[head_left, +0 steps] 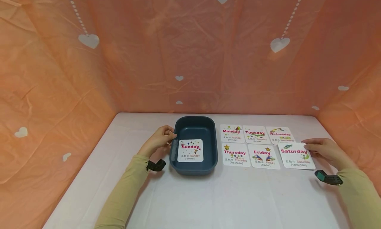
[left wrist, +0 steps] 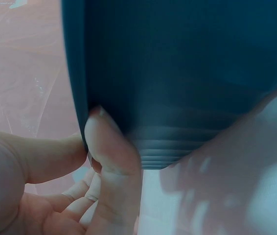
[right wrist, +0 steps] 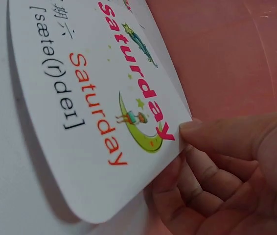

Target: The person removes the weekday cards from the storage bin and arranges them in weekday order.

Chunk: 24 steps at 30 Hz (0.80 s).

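In the head view a dark blue rectangular tray [head_left: 194, 131] stands on the table, with a white Sunday card [head_left: 190, 150] lying in it. My left hand [head_left: 159, 139] pinches the tray's left rim between thumb and index finger, as the left wrist view of the hand [left wrist: 111, 152] shows. My right hand [head_left: 327, 151] pinches the Saturday card [head_left: 296, 155] by its right edge. In the right wrist view the card [right wrist: 94, 161] tilts above the white surface, thumb on its face and fingers behind it.
Right of the tray lie the Monday [head_left: 232, 133], Tuesday [head_left: 255, 138], Wednesday [head_left: 280, 130], Thursday [head_left: 236, 159] and Friday [head_left: 265, 161] cards in two rows. The white table [head_left: 238, 202] is bounded by orange cloth walls [head_left: 208, 73] with white hearts.
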Tool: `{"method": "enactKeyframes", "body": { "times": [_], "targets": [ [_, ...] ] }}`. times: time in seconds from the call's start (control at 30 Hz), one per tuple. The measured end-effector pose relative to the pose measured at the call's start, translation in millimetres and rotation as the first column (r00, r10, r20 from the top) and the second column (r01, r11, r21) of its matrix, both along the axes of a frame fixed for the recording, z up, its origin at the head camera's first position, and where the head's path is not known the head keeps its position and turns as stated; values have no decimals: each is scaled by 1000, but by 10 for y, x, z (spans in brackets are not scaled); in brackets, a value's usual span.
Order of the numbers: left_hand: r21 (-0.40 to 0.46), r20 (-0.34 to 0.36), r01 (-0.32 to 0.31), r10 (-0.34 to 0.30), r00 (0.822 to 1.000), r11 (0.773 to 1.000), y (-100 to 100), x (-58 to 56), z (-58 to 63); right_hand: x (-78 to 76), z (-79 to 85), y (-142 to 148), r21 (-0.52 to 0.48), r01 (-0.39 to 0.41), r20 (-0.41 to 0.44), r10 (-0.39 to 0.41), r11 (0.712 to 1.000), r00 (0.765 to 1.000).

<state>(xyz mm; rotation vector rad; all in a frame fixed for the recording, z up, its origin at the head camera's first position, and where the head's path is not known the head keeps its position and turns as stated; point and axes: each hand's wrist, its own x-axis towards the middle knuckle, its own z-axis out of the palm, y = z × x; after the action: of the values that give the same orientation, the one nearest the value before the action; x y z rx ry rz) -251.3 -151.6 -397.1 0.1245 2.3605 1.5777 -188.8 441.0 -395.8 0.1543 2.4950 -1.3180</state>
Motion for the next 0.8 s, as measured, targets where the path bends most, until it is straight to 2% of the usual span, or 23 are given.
{"method": "enactKeyframes", "body": {
  "times": [0.27,0.8],
  "targets": [
    [5,24,1,-1,1000,1000,-10,1,9,-43,-29,-32,60,-16,-4,17,998,1000],
    [13,2,12,-12,1000,1000,-11,24,19,-79,0,-86,161,-24,2,24,987,1000]
  ]
}}
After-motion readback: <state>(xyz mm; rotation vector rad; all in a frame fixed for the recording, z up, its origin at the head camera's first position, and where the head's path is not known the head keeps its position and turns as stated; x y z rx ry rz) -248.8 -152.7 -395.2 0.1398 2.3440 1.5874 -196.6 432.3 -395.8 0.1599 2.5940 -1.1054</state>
